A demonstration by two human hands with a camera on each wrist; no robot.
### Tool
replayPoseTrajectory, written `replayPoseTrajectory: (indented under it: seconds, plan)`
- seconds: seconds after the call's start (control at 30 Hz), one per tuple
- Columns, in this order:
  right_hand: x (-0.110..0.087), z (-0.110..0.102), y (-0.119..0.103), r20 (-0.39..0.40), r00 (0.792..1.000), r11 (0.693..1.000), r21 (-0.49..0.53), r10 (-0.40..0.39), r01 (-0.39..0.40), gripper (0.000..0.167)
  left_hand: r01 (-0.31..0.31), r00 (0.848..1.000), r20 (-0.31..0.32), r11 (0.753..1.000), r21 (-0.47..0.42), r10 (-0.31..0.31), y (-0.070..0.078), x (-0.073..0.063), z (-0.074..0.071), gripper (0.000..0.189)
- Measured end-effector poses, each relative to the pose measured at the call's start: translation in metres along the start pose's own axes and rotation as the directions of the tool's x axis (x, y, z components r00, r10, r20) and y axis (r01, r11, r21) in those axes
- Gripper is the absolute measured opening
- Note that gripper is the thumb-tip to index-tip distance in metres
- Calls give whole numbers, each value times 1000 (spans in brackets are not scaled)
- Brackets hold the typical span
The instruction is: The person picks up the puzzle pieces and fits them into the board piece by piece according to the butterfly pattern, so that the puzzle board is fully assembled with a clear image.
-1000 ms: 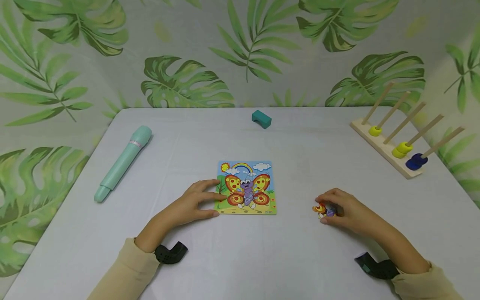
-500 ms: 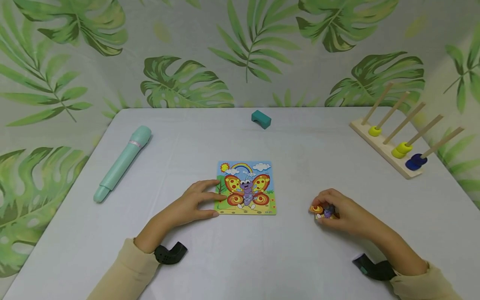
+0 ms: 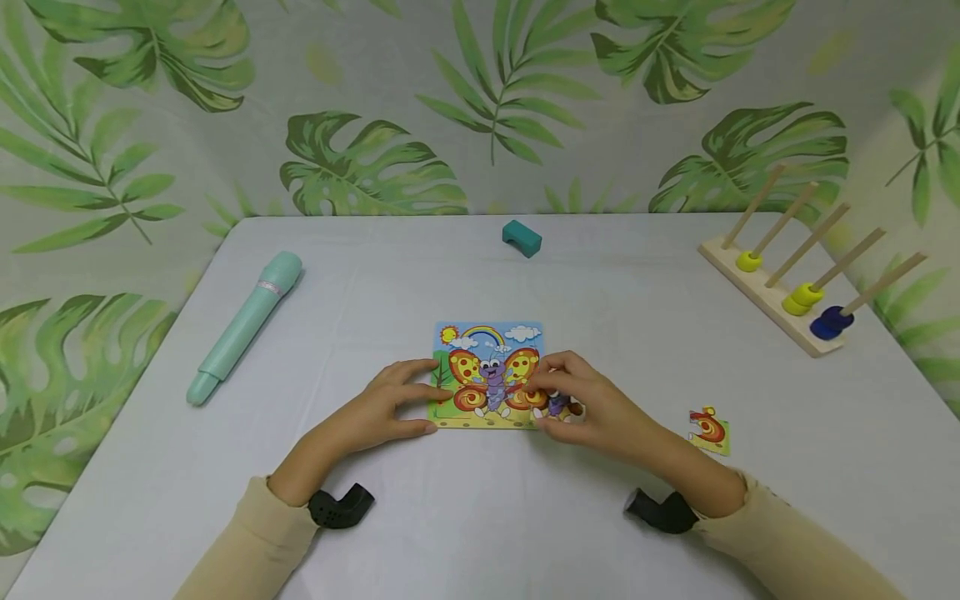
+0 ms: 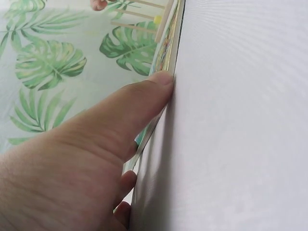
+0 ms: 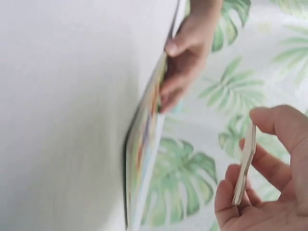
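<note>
A square butterfly picture puzzle board (image 3: 491,350) lies flat in the middle of the table in the head view. My left hand (image 3: 390,404) rests at its left edge, fingers spread over the picture. In the left wrist view, the thumb (image 4: 139,98) touches the board's side. Over the board's right edge, my right hand (image 3: 600,408) pinches a puzzle piece (image 3: 557,405) with purple and orange on it. The right wrist view shows that piece edge-on (image 5: 246,161), held up off the board. A second puzzle piece (image 3: 712,432), with a red swirl, lies on the table near the right forearm.
A mint-green microphone-shaped toy (image 3: 247,325) lies at the left. A teal arched block (image 3: 522,238) sits near the back edge. At the right stands a wooden peg rack (image 3: 772,296) with yellow and dark blue beads. A leaf-patterned cloth hangs behind.
My right hand has moved left to the board, carrying the puzzle piece. The red-swirl piece now shows on the table near where that hand was. My left hand stays in place.
</note>
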State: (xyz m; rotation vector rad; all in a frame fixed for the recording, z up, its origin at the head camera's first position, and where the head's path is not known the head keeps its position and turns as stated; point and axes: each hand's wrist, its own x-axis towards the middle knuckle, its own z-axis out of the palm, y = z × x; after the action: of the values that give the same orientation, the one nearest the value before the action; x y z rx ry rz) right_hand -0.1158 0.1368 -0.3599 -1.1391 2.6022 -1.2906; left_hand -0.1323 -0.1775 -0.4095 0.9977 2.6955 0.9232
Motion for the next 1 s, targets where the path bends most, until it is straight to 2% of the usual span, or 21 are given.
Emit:
replayPoseTrajectory:
  seconds: [0.2, 0.4, 0.57, 0.73, 0.83, 1.0]
  plan:
    - [25, 31, 6, 57, 997, 998, -47, -43, 46, 32, -14, 1000, -8, 1000, 3, 14, -1, 1, 0, 38]
    - [37, 50, 17, 130, 991, 993, -120, 33, -17, 35, -6, 1000, -2, 1000, -5, 6, -1, 2, -1, 39]
    - [43, 57, 22, 142, 988, 991, -124, 59, -41, 34, -10, 1000, -7, 1000, 5, 11, -1, 2, 0, 39]
    - [46, 59, 24, 151, 987, 994, -109, 47, -31, 35, -18, 999, -33, 999, 35, 19, 0, 2, 2, 38]
    - [47, 60, 25, 153, 987, 994, -104, 48, -32, 36, -37, 998, -49, 998, 54, 40, 3, 2, 5, 39]
    - [46, 57, 25, 171, 982, 995, -79, 75, -62, 40, -103, 993, -49, 988, 112, 109, 8, 3, 8, 45]
